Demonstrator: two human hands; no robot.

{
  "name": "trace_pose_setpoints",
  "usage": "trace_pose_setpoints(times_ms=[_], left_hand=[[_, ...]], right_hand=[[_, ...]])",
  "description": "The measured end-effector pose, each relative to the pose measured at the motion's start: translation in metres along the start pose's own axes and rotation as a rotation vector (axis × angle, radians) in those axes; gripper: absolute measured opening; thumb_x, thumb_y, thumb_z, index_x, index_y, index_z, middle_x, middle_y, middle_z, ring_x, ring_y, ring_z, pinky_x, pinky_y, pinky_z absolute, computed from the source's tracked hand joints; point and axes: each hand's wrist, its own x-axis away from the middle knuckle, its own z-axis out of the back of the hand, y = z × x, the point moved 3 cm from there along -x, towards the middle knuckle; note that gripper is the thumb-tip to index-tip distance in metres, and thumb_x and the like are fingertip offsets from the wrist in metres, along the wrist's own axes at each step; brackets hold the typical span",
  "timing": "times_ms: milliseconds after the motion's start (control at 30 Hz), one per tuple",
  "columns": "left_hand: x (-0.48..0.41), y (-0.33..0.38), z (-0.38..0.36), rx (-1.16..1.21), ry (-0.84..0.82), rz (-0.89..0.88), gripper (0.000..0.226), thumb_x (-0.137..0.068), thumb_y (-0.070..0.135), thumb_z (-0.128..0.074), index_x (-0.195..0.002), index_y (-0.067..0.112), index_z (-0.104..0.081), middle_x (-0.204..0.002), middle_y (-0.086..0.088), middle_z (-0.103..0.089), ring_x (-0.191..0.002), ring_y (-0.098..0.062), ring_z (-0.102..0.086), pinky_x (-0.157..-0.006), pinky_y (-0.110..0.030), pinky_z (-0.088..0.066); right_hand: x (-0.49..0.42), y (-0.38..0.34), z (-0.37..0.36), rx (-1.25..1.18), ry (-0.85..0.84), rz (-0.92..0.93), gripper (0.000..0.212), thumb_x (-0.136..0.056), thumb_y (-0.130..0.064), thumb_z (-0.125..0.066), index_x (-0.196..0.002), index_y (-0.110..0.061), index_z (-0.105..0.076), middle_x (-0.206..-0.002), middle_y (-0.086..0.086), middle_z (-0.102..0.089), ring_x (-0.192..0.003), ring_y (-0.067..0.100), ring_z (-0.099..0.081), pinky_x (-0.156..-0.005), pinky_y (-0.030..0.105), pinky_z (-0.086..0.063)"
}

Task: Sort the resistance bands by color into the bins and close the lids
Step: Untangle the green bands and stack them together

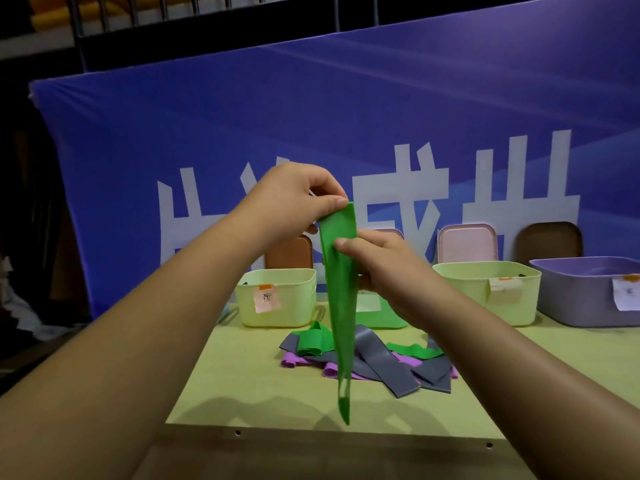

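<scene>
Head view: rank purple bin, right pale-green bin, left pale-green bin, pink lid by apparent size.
1. Purple bin and right pale-green bin: unsure, the frame edge cuts off the purple one.
2. Left pale-green bin, somewhat narrower.
3. Pink lid, bottom hidden behind a bin.

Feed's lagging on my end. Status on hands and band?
Left hand pinching green band top. Right hand gripping it lower; band hangs free. Pile unsorted, bins open, nothing blocking.

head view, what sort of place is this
Probably a staged sorting station in a hall or storeroom, not a home: a big blue printed banner backs the table, metal bars run above it, and labelled bins stand in a row.
</scene>
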Motion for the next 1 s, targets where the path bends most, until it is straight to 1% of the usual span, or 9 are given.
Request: trace_pose_setpoints(times_ms=[67,133,267,367,467,667,767,900,1000], left_hand=[[0.001,-0.001,0.0,0.007,-0.007,0.003,0.006,-0.102,0.031,-0.074,-0.102,0.028,-0.078,-0.093,0.009,-0.076,-0.083,-0.01,-0.076,-0.07,-0.028,-0.066],[0.002,-0.002,0.0,0.016,-0.014,0.012,0.006,-0.102,0.03,-0.073,-0.103,0.027,-0.079,-0.093,0.008,-0.077,-0.083,-0.01,-0.076,-0.068,-0.024,-0.065],[0.003,-0.003,-0.002,0.033,-0.023,0.016,0.006,-0.102,0.029,-0.073,-0.103,0.027,-0.078,-0.093,0.009,-0.076,-0.081,-0.007,-0.076,-0.066,-0.018,-0.062],[0.003,-0.005,-0.005,0.062,-0.025,0.014,0.007,-0.102,0.027,-0.073,-0.105,0.023,-0.079,-0.094,0.007,-0.076,-0.08,-0.003,-0.075,-0.065,-0.016,-0.059],[0.002,-0.007,-0.01,0.078,-0.031,0.012,0.01,-0.102,0.026,-0.074,-0.108,0.021,-0.079,-0.096,0.006,-0.076,-0.081,0.001,-0.074,-0.064,-0.013,-0.058],[-0.001,-0.013,-0.018,0.08,-0.033,0.013,0.009,-0.102,0.025,-0.074,-0.107,0.021,-0.08,-0.095,0.006,-0.076,-0.08,0.004,-0.072,-0.063,-0.011,-0.055],[-0.002,-0.017,-0.021,0.088,-0.033,0.01,0.007,-0.102,0.025,-0.074,-0.106,0.023,-0.08,-0.094,0.007,-0.076,-0.08,0.005,-0.071,-0.062,-0.011,-0.055],[-0.004,-0.025,-0.028,0.087,-0.036,0.026,0.008,-0.102,0.026,-0.073,-0.106,0.022,-0.079,-0.095,0.008,-0.075,-0.081,0.008,-0.07,-0.061,-0.009,-0.054],[-0.006,-0.034,-0.035,0.106,-0.039,0.049,0.008,-0.102,0.025,-0.073,-0.106,0.021,-0.079,-0.094,0.006,-0.076,-0.08,0.005,-0.072,-0.062,-0.011,-0.055]], right_hand=[[0.001,0.002,-0.002,-0.028,-0.007,-0.022,0.024,-0.109,-0.03,-0.061,-0.116,-0.016,-0.078,-0.106,0.011,-0.081,-0.103,0.027,-0.079,-0.101,0.057,-0.06],[0.001,0.003,-0.003,-0.038,-0.012,-0.034,0.023,-0.109,-0.03,-0.061,-0.116,-0.017,-0.078,-0.107,0.01,-0.081,-0.107,0.03,-0.078,-0.102,0.059,-0.06],[0.001,0.005,-0.005,-0.047,-0.013,-0.052,0.022,-0.109,-0.031,-0.06,-0.114,-0.02,-0.078,-0.107,0.006,-0.082,-0.108,0.03,-0.077,-0.105,0.059,-0.058],[0.0,0.007,-0.006,-0.057,-0.011,-0.063,0.023,-0.11,-0.031,-0.059,-0.113,-0.019,-0.078,-0.107,0.005,-0.083,-0.108,0.031,-0.076,-0.106,0.059,-0.057],[-0.001,0.012,-0.006,-0.065,-0.006,-0.084,0.022,-0.11,-0.033,-0.059,-0.113,-0.021,-0.078,-0.105,0.002,-0.083,-0.103,0.026,-0.078,-0.106,0.059,-0.057],[-0.005,0.025,-0.004,-0.1,0.004,-0.084,0.023,-0.109,-0.033,-0.06,-0.117,-0.02,-0.078,-0.108,0.003,-0.083,-0.111,0.03,-0.077,-0.107,0.06,-0.057],[-0.01,0.03,-0.003,-0.123,-0.004,-0.069,0.025,-0.109,-0.031,-0.06,-0.119,-0.017,-0.077,-0.111,0.005,-0.083,-0.109,0.029,-0.078,-0.103,0.055,-0.06],[-0.014,0.036,-0.003,-0.143,-0.018,-0.073,0.026,-0.11,-0.029,-0.059,-0.125,-0.014,-0.074,-0.11,0.007,-0.083,-0.097,0.03,-0.082,-0.085,0.044,-0.063],[-0.014,0.042,-0.002,-0.177,-0.039,-0.09,0.026,-0.11,-0.027,-0.06,-0.127,-0.013,-0.074,-0.109,0.009,-0.083,-0.09,0.035,-0.082,-0.083,0.046,-0.066]])
